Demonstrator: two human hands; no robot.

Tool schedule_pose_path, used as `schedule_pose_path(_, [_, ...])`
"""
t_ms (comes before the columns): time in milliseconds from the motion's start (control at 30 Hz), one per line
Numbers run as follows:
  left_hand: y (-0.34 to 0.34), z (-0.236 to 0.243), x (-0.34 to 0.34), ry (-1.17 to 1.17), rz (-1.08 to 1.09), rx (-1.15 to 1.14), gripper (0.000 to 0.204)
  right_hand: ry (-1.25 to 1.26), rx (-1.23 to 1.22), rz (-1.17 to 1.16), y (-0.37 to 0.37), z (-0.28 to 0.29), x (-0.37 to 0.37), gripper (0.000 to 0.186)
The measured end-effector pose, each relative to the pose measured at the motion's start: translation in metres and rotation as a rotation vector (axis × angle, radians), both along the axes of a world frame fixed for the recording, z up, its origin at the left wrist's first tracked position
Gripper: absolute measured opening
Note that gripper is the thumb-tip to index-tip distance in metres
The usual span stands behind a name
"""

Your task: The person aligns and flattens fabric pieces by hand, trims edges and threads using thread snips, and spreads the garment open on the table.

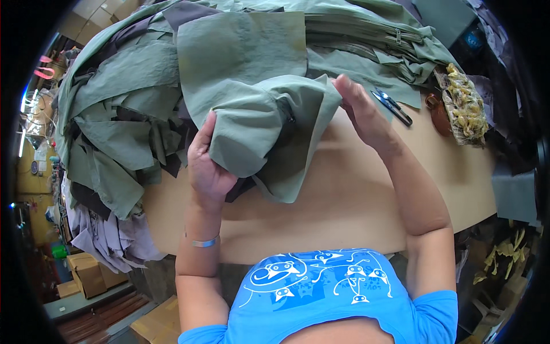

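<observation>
A folded, bunched piece of green cloth (246, 132) is held up above the table between my hands. My left hand (209, 166) grips its left side, the thumb lying over the top and the fingers underneath. At the raised right edge of the cloth is my right hand (364, 112), fingers close together and the fingertips partly hidden by the fabric. A small dark part, perhaps a zip end, shows in a fold near the middle. Behind it lies a flat green panel (240, 49). A dark pair of thread snips (392, 106) rests right of my right hand.
Green and dark cut pieces (126, 109) pile up at the left, and more green fabric with a zip (395, 37) lies along the back. A board of yellowish bundles (467, 106) stands at the right beside a brown object (438, 114). Lilac cloth (117, 235) hangs off the table's (321, 212) left edge.
</observation>
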State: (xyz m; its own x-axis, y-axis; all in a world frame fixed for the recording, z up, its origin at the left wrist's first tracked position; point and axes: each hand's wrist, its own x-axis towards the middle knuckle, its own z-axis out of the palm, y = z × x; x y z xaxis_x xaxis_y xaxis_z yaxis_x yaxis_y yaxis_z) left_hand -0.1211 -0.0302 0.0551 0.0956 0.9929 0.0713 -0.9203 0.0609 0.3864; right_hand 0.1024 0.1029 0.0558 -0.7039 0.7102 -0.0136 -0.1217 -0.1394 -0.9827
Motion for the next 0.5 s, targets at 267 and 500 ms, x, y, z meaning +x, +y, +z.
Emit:
schedule_pose_path(267, [0.005,-0.011,-0.003,0.013,-0.007,0.022,0.039,0.07,0.222,-0.241,-0.01,-0.011,-0.024,0.019])
schedule_pose_path(500, [0.0,-0.016,0.005,0.02,0.037,0.075,0.036,-0.015,0.224,-0.165,0.003,-0.024,-0.017,0.02])
